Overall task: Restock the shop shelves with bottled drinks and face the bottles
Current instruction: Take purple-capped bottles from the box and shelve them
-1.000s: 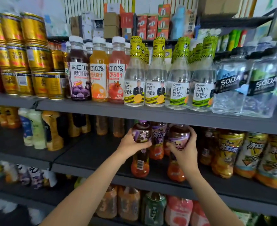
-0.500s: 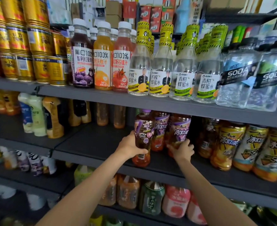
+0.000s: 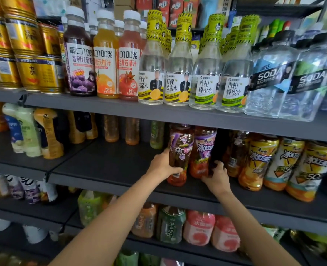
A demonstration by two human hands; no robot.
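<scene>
On the middle shelf (image 3: 105, 167), the left hand (image 3: 161, 166) wraps a purple-labelled tea bottle (image 3: 180, 154). At its 3 o'clock, the right hand (image 3: 216, 177) curls around a second bottle's (image 3: 203, 152) base; both bottles stand upright.

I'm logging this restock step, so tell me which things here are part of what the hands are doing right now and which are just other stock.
In the job:
left hand gripping a purple-label iced tea bottle
right hand at the base of the next purple-label bottle
middle shelf

Just other stock:
yellow-label iced tea bottles
honey water bottles
gold cans
</scene>
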